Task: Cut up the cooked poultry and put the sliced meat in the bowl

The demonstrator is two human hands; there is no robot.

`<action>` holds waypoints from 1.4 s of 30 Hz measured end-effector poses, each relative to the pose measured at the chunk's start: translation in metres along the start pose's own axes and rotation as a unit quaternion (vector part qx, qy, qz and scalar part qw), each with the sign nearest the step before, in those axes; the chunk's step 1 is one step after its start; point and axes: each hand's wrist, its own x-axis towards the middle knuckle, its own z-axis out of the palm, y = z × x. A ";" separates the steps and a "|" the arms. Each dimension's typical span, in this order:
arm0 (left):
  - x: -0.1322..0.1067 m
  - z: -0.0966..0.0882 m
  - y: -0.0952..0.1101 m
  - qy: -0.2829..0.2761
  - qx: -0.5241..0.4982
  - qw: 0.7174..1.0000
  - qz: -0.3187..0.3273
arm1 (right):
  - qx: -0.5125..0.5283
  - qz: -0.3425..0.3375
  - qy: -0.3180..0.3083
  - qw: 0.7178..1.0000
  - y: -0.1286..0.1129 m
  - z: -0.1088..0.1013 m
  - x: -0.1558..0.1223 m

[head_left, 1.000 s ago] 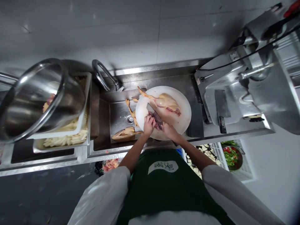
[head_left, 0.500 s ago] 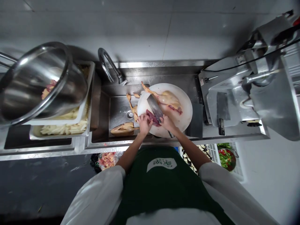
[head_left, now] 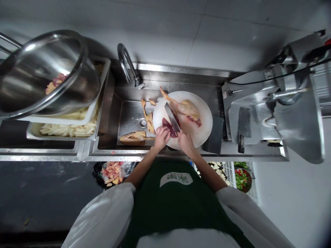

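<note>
My right hand (head_left: pixel 184 140) is closed around the handle of a cleaver (head_left: pixel 172 117), its blade pointing away to the upper left. Under and beside the blade lies a dark red piece of meat (head_left: pixel 167 124). My left hand (head_left: pixel 162 135) presses its bent fingers on the near left end of that meat, close to the blade. Both rest over a round white cutting board (head_left: pixel 203 136). Just beyond the blade, a plucked poultry piece with a leg and foot (head_left: pixel 188 108) lies on the board.
Left of the board, poultry pieces (head_left: pixel 136 137) lie in the sink (head_left: pixel 129 117) below a curved faucet (head_left: pixel 126 62). A large steel bowl (head_left: pixel 90 86) tilts over trays of pale strips (head_left: pixel 68 130). At right, a second cleaver (head_left: pixel 244 124) lies on a slicer (head_left: pixel 297 120).
The cleaver blade has turned more upright and cuts across the red meat. My left fingers have shifted slightly on the meat. The whole view has tilted a little.
</note>
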 end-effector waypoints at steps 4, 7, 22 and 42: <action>0.007 0.009 -0.008 -0.081 0.029 0.995 0.053 | -0.010 0.011 -0.070 0.997 0.027 0.023 -0.026; 0.006 0.010 -0.012 -0.083 0.044 0.994 0.060 | -0.021 0.059 -0.094 0.994 0.034 0.032 -0.039; 0.003 -0.009 -0.034 -0.073 0.064 0.994 0.043 | -0.016 0.028 -0.030 0.999 0.078 0.005 -0.012; 0.044 -0.018 -0.030 -0.122 0.076 0.988 0.048 | -0.020 0.050 -0.083 0.995 0.074 0.038 -0.048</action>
